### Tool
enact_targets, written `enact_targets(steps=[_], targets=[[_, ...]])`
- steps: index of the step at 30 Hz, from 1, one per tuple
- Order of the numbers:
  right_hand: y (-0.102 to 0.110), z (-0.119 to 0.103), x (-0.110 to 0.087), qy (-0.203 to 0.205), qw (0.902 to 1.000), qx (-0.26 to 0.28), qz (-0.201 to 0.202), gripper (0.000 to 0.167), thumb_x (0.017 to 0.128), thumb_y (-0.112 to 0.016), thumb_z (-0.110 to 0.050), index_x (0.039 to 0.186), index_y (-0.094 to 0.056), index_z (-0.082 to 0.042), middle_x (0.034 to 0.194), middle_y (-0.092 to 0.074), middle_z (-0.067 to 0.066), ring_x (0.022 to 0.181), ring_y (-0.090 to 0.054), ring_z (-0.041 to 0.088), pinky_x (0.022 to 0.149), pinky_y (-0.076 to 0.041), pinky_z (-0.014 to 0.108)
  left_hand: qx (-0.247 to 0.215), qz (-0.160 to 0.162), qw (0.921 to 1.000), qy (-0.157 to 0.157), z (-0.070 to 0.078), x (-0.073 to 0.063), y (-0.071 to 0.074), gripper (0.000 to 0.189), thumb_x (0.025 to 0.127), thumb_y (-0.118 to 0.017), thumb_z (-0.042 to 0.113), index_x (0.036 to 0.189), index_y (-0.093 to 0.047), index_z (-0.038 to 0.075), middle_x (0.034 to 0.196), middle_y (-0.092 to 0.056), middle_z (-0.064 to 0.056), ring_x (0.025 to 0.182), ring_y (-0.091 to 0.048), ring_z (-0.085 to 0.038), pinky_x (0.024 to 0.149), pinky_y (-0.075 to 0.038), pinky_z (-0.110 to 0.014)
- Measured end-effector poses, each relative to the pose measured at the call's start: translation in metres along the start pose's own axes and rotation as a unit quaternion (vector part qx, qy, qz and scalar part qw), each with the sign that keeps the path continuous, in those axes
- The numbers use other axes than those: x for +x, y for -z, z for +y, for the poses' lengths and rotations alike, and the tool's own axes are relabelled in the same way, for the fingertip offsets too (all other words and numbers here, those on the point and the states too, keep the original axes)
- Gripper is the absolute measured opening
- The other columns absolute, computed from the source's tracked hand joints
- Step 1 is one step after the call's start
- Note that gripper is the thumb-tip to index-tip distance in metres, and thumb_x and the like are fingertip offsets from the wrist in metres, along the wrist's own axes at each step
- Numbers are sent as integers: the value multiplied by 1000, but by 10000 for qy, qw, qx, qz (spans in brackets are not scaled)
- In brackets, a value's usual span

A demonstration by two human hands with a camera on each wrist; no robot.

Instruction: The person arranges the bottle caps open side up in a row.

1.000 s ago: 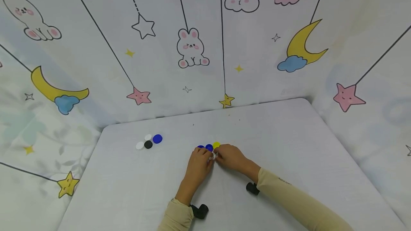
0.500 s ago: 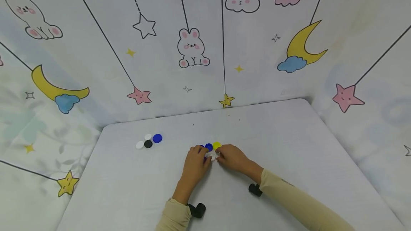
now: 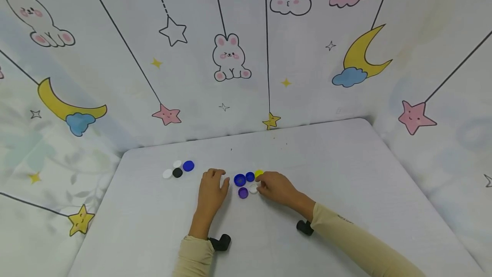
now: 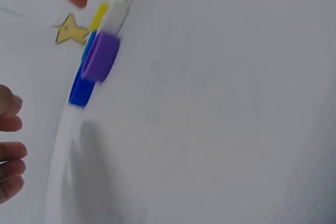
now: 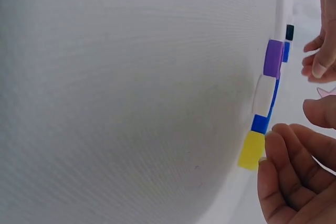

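Note:
Plastic bottle caps lie hollow side up in a cluster on the white table: a larger blue cap, a small blue cap, a yellow cap, a white cap and a purple cap. My left hand is just left of the cluster, thumb and fingers spread apart with nothing between them. At the cluster's right side, my right hand has its fingertips beside the yellow and white caps. In the right wrist view its fingers are loosely bent beside the yellow cap, holding nothing.
A second group at the back left has a blue disc, a black disc and white discs. Black wrist cameras are strapped to both wrists. A printed cloth wall rises behind the table.
My left hand has let go of the cluster and moved left, uncovering the larger blue cap and the purple cap. My right hand stays near the yellow and white caps.

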State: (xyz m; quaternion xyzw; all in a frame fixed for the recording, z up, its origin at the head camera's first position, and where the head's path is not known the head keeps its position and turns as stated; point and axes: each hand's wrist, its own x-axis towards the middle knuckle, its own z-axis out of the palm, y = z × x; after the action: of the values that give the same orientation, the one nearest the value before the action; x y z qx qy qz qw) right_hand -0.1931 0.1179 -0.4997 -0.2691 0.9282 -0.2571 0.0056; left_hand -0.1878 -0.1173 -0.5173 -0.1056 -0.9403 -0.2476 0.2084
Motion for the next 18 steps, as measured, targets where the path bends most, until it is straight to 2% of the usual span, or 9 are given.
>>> enact_targets(steps=[11, 18], targets=[[0, -2, 0, 136, 9996, -46, 222, 23, 87, -74, -17, 107, -71, -6, 84, -65, -3, 75, -57, 8, 69, -51, 26, 216, 234, 9940, 1043, -51, 4, 24, 22, 88, -70, 11, 103, -67, -5, 105, -61, -27, 96, -56, -42, 83, -46, -50], [4, -5, 3, 196, 9995, -146, 189, 25, 87, -73, -19, 110, -71, -8, 89, -67, -3, 79, -61, 9, 71, -53, 27, 341, 421, 9853, 1623, -79, 9, 34, 27, 90, -62, 6, 110, -61, -12, 111, -51, -33, 102, -49, -48, 87, -41, -55]])
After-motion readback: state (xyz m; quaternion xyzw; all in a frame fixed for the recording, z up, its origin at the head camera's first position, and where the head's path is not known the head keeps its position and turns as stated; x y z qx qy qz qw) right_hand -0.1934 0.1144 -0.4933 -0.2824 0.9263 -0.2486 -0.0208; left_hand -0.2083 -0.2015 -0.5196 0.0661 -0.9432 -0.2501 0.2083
